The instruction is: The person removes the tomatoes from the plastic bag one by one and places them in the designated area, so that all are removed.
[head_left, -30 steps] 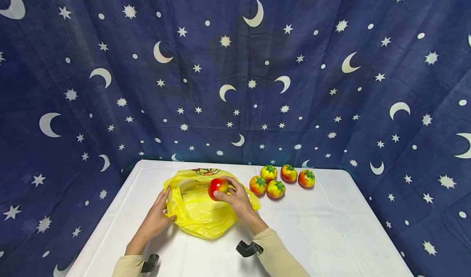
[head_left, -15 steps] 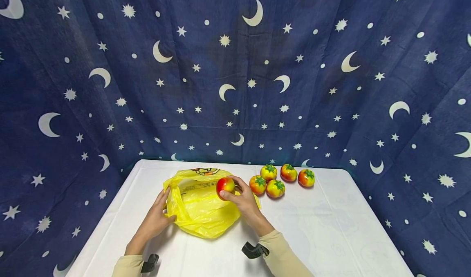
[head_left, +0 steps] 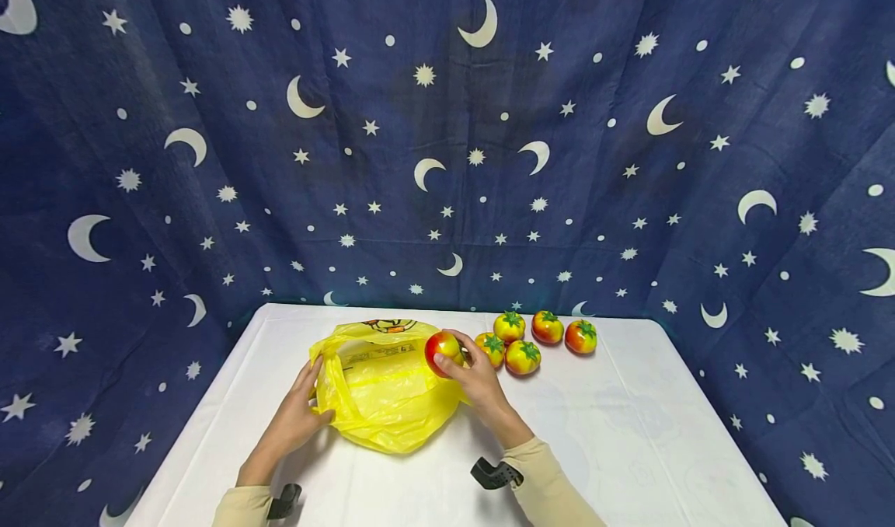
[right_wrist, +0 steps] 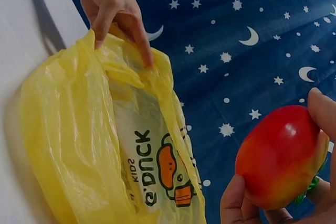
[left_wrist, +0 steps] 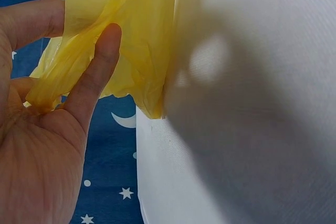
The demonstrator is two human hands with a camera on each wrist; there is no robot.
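A yellow plastic bag (head_left: 391, 414) lies on the white table with its mouth open and a printed duck (right_wrist: 173, 166) visible in the right wrist view. My left hand (head_left: 297, 414) holds the bag's left rim, the thumb outside and some fingers within its folds, as the left wrist view shows. My right hand (head_left: 478, 379) grips a glossy red and yellow tomato (head_left: 442, 354) above the bag's right side. In the right wrist view the tomato (right_wrist: 281, 156) has its red bottom towards the bag and its green leafy top partly hidden among the fingers.
Several more red and yellow tomatoes (head_left: 523, 357) with green tops are grouped at the back of the white table (head_left: 615, 434), right of the bag. A dark blue curtain (head_left: 447, 123) with moons and stars hangs behind and at both sides.
My right hand has moved to the right with the tomato, from over the bag's mouth towards its right edge. The left hand and the bag stay nearly where they were.
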